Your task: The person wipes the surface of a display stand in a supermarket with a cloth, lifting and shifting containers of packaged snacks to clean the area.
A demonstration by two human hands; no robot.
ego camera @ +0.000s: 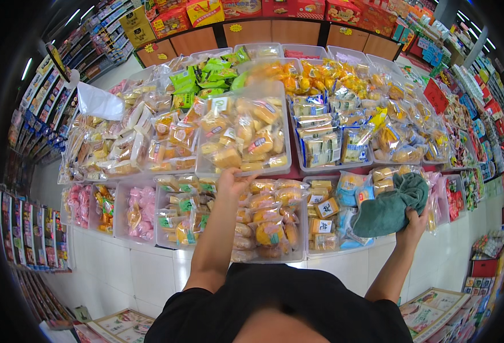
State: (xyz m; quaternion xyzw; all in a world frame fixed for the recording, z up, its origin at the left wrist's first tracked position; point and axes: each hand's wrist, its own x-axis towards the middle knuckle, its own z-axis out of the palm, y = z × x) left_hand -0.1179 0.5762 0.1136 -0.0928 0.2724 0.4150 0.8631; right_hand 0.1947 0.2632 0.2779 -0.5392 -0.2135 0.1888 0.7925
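My left hand (233, 182) grips the near rim of a clear plastic bin (287, 141) in the middle of the display. Packaged bread rolls (260, 143) fill this bin; its far part looks blurred and overlaps the goods behind. In my right hand (414, 221) is a bunched green cloth (389, 210), held above the front row at the right. Under my left forearm, a bin of round wrapped buns (269, 231) stands in the front row. Small wrapped cakes (327, 208) and blue packets (350, 188) lie near the cloth.
Green packets (209, 75), yellow-orange packets (320, 77) and blue-edged packs (318, 145) fill bins around the middle one. A white plastic bag (99, 101) hangs at the left. Red gift boxes (292, 8) stand along the back counter. Pale floor tiles (149, 270) lie in front of the display.
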